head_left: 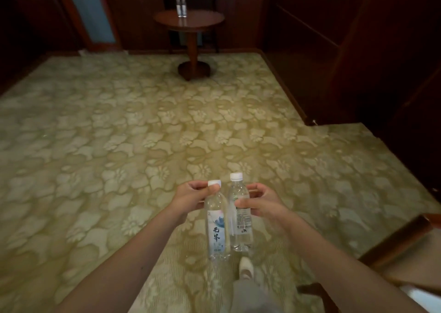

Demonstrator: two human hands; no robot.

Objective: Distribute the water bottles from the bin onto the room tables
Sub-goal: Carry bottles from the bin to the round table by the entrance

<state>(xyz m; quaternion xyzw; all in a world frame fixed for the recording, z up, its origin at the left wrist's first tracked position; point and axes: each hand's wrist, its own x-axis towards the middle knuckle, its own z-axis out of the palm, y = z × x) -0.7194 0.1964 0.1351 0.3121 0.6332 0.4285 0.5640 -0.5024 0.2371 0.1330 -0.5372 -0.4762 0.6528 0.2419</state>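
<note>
- Two bare hands at six o'clock, each gripping one clear water bottle upright over green floral carpet.
- Left hand pinching the left bottle just under its white cap.
- Right hand wrapped around the right bottle near its shoulder.
- Bottles side by side, possibly touching.
- At twelve o'clock, round wooden desk carrying two more bottles, standing together.
- Pale shoe just below the held bottles.

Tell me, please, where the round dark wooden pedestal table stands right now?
In the head view the round dark wooden pedestal table stands at the far end of the room, top centre, beyond the green floral carpet, with two clear plastic water bottles upright on it.
</note>
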